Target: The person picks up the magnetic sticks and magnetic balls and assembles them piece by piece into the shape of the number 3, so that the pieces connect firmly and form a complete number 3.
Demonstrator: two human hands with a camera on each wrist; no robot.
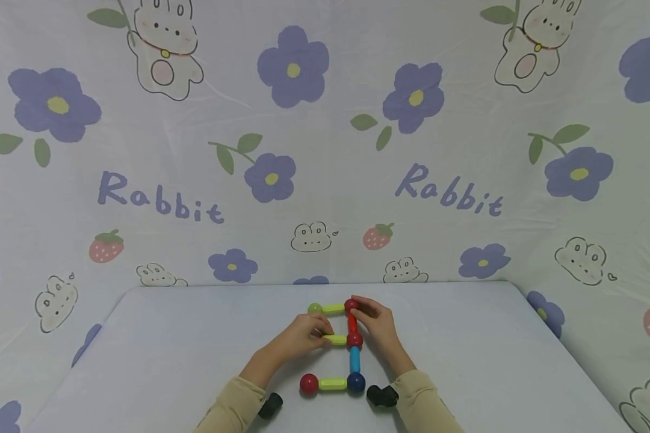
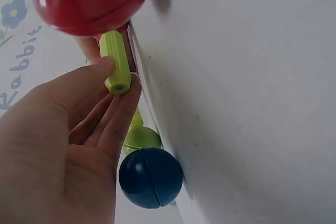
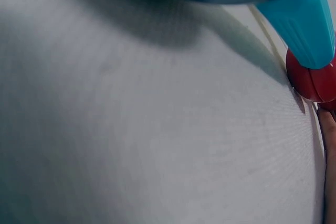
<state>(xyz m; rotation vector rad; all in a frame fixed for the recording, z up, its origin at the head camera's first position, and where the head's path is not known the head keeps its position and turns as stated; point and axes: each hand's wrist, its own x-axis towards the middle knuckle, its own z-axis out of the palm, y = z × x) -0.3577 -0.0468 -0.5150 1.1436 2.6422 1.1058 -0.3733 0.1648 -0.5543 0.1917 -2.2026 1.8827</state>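
Note:
My left hand (image 1: 302, 334) pinches a yellow-green magnetic rod (image 2: 116, 61) between thumb and fingers. The rod's right end meets a middle red ball (image 1: 354, 340); its near end shows bare in the left wrist view. At the far side, my right hand (image 1: 380, 328) grips the far red ball (image 1: 351, 305), with the thumb by a red rod (image 1: 352, 323). That rod joins the two red balls. Another yellow-green rod (image 1: 333, 309) links the far ball to a green ball (image 1: 315, 308). A blue ball (image 2: 150, 178) beside my left hand is hidden in the head view.
A light-blue rod (image 1: 355, 361) runs from the middle red ball to a dark blue ball (image 1: 355, 383). From there a yellow-green rod (image 1: 333, 383) leads to a near red ball (image 1: 309, 385). All lie on a white table (image 1: 168, 361) before a printed cloth.

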